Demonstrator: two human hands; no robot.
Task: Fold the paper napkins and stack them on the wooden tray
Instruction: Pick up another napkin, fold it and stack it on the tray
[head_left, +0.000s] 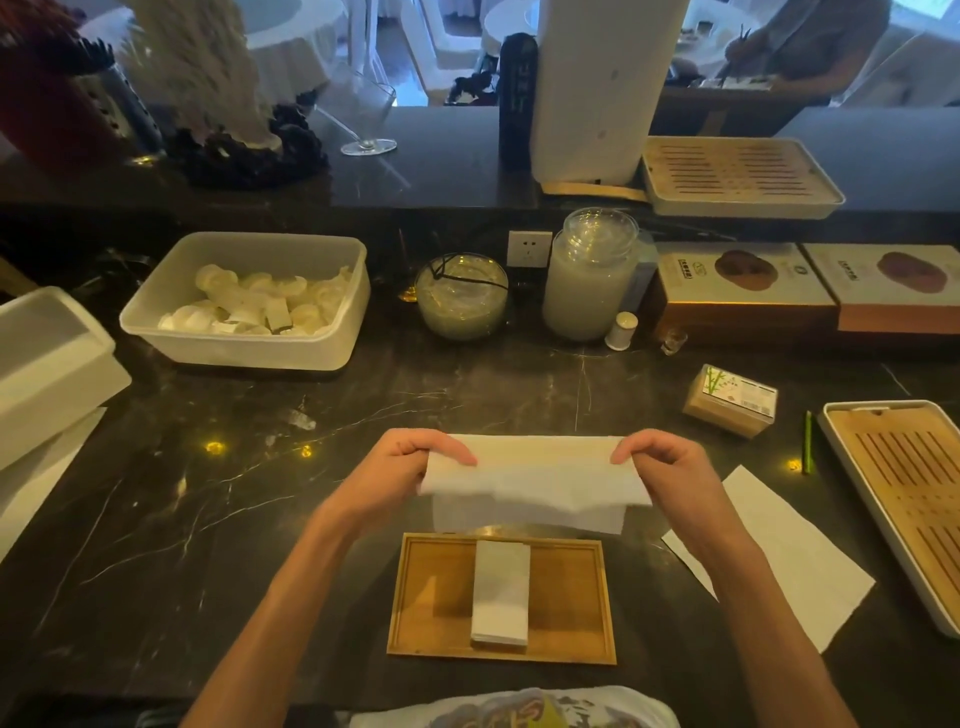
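A white paper napkin hangs in the air above the dark counter, folded over once so its front flap droops. My left hand pinches its left end and my right hand pinches its right end. Just below and nearer to me lies the small wooden tray, and a narrow stack of folded napkins rests upright along its middle. One flat unfolded napkin lies on the counter to the right of the tray.
A slatted bamboo tray sits at the right edge with a green pen beside it. A toothpick box, a glass jar, a glass bowl and a white plastic tub line the back. White containers stand at left.
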